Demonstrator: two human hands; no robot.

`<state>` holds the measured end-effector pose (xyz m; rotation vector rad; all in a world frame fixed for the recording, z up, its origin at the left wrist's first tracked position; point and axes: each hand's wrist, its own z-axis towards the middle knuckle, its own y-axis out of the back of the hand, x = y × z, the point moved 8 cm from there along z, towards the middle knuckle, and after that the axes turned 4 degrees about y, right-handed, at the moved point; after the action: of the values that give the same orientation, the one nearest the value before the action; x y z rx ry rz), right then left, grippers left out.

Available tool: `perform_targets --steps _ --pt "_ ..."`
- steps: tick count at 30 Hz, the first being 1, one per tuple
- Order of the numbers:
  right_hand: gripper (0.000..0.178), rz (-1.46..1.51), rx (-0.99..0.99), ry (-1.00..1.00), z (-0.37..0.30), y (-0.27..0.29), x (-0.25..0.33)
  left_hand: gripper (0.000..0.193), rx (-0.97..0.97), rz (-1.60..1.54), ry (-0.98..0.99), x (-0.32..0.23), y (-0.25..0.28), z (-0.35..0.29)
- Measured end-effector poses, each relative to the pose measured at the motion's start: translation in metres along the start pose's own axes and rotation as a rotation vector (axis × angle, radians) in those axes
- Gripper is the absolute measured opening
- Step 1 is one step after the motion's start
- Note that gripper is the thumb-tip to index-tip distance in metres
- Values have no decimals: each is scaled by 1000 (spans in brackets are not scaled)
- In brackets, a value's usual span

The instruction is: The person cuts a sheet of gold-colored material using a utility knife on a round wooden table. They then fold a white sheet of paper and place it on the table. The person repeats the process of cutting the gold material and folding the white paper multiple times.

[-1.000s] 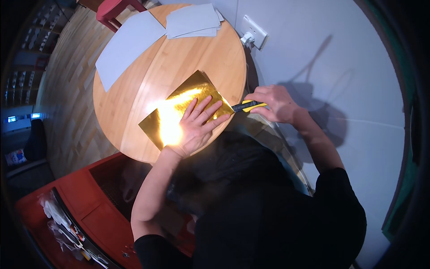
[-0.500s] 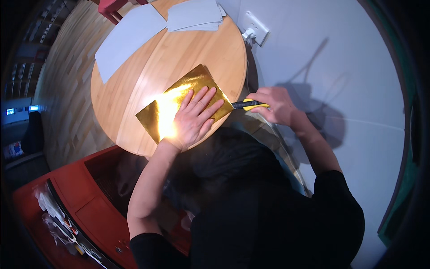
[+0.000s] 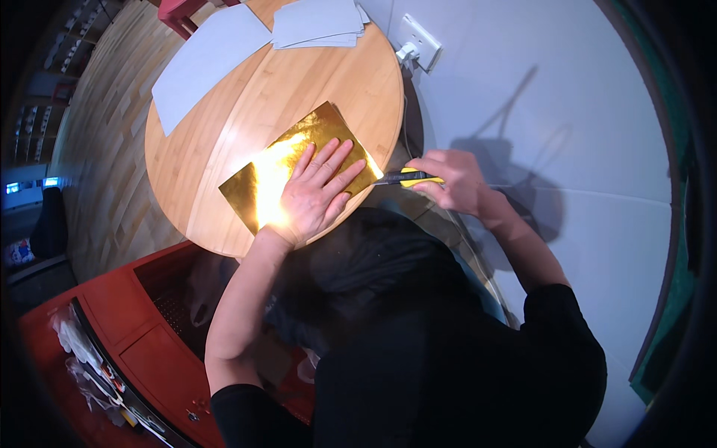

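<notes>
A shiny gold foil sheet (image 3: 323,122) lies flat on the round wooden table (image 3: 343,78), close to its near edge. On top of the sheet my left hand (image 3: 315,190) is pressed flat with its fingers spread. My right hand (image 3: 452,181), closed around its handle, grips a yellow and black utility knife (image 3: 413,177). The knife points left, its tip at the right corner of the sheet. Glare whitens part of the foil, and the palm hides some of it.
A large white sheet (image 3: 205,67) and a stack of white paper (image 3: 317,24) lie at the table's far side. Right of the table, a plug sits in a wall socket (image 3: 420,45). A red cabinet (image 3: 160,340) stands at the lower left.
The whole view has shifted slightly left. The knife's tip has moved a little inward at the sheet's right corner. My left hand stays flat on the foil.
</notes>
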<state>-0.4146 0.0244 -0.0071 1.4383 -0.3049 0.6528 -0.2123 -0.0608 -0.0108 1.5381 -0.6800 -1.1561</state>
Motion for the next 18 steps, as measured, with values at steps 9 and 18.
perform_targets --steps 9,18 --pt "29 43 10 -34 1 -4 9 54 -28 -43 -13 -4 -1 0" --pt "30 -4 37 -117 -1 -3 -5 52 -88 -52 16 -10 -4 8"
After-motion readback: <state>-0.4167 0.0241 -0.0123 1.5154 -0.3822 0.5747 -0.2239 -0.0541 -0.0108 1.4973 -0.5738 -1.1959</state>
